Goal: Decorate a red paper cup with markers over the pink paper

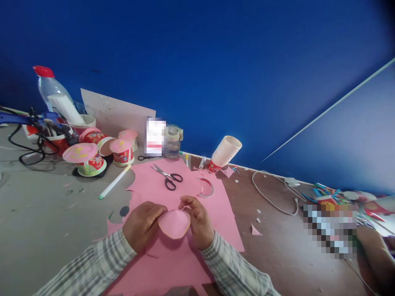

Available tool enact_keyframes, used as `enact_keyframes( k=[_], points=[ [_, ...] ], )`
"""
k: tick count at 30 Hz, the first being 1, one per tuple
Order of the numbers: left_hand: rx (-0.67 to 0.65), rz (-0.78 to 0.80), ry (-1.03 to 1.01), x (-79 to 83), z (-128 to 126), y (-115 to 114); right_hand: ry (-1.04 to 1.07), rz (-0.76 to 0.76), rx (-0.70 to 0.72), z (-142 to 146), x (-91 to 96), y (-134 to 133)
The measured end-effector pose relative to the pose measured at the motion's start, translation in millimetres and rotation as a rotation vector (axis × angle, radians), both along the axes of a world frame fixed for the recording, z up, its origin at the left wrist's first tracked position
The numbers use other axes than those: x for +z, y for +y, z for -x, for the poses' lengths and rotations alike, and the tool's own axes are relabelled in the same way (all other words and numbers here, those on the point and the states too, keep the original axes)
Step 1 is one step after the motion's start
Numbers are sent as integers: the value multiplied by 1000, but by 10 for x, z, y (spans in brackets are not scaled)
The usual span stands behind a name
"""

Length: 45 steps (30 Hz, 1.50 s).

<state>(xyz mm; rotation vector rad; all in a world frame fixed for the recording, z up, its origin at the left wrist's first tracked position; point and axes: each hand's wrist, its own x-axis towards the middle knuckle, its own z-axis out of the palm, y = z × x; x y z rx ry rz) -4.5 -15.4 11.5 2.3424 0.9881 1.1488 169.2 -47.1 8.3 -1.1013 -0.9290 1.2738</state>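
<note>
Both my hands hold a round pink paper cutout (174,224) shaped like a shallow cone, just above a big pink paper sheet (216,213). My left hand (143,224) is closed, pinching the cutout's left edge. My right hand (197,220) is closed too, its fingers curled over the top right edge. Black-handled scissors (168,177) lie on the pink sheet just beyond my hands. A curved paper strip (207,188) lies to the right of the scissors.
Several red paper cups topped with pink cones (89,158) stand at the left by a plastic bottle (55,96) and a blue glue gun (27,119). A white marker (114,183), a tipped cup stack (225,153), a white cable (271,193) and pens (324,193) lie around.
</note>
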Motion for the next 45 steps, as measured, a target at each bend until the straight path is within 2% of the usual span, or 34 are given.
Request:
enact_keyframes(
  k=[3, 6, 11, 13, 14, 16, 19, 22, 24, 28, 31, 38, 45],
  points=[
    [-60, -236, 58, 30, 39, 37, 136, 114, 67, -66, 4, 61],
    [-87, -357, 88, 30, 60, 73, 233, 211, 127, -85, 36, 81],
    [-123, -428, 116, -15, 68, 82, 319, 318, 250, -47, 98, 25],
    [-118, -401, 83, -22, 56, 66, 343, 329, 275, -35, 115, 13],
    [-99, -343, 51, -23, 48, 59, 353, 328, 276, -34, 122, 13],
    [-9, -120, -57, -17, 33, 52, 370, 321, 263, -39, 138, 23],
    [84, 374, -288, 5, 23, 74, 384, 316, 247, -50, 161, 39],
    [-31, 743, -434, 45, 22, 110, 381, 322, 258, -43, 173, 35],
    [-94, 867, -456, 76, 17, 121, 367, 324, 268, -29, 169, 24],
    [-95, 957, -477, 104, -4, 111, 332, 307, 277, -3, 138, 12],
    [-72, 1007, -544, 68, -14, 105, 331, 279, 272, 9, 118, 11],
    [13, 1110, -843, -17, -52, 108, 341, 249, 238, 44, 86, -9],
    [84, 1184, -1008, 83, -60, 119, 170, 101, 22, -26, -72, 98]
  ],
)
